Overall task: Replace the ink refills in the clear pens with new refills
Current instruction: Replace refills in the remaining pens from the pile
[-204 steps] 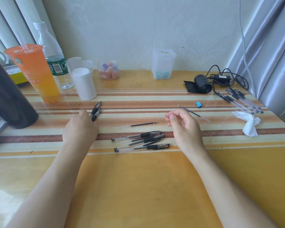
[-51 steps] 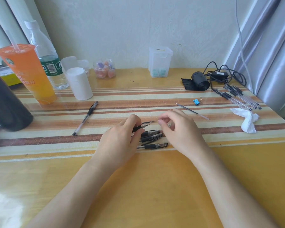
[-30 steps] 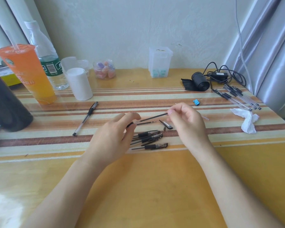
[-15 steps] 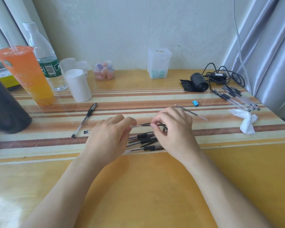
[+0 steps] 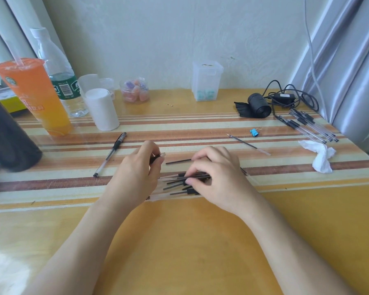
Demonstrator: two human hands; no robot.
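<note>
Grips a clear pen barrel [image 5: 158, 157] in the left hand [image 5: 136, 177], with the fingers [image 5: 151, 149] curled tight round its black grip and only the clear tip poking out past the fingertips. Pinches a thin black refill [image 5: 178, 161] in the right hand [image 5: 219, 182], with fingers [image 5: 202, 154] curled in and the refill's free end aimed across the gap at the barrel tip, near it but not touching. Cannot tell which right-hand digits do the pinching.

Holds both hands low over the striped table [image 5: 179, 241], above a loose pile of pens [image 5: 177, 187] lying directly under and between the two sets of fingertips, partly hidden by both hands. Seems to touch the pile with the lowest right-hand fingertip.

Beyond the left-hand fingers, further left: a single pen [image 5: 110, 155] lying slantwise, well apart from the pile.

Past the right-hand fingers, up and to the right: a spare refill [image 5: 247, 144], then a blue binder clip [image 5: 254, 132] just beyond it. Further right again, well away from the fingers: a bundle of pens [image 5: 307, 127] and a crumpled tissue [image 5: 321, 155].

Far ahead of the fingers, along the wall: an orange drink cup [image 5: 33, 96], a water bottle [image 5: 60, 77], a white roll [image 5: 101, 109], a small jar [image 5: 134, 90], a clear box [image 5: 207, 81] and a black roll [image 5: 257, 106] beside a coiled cable [image 5: 285, 96].
</note>
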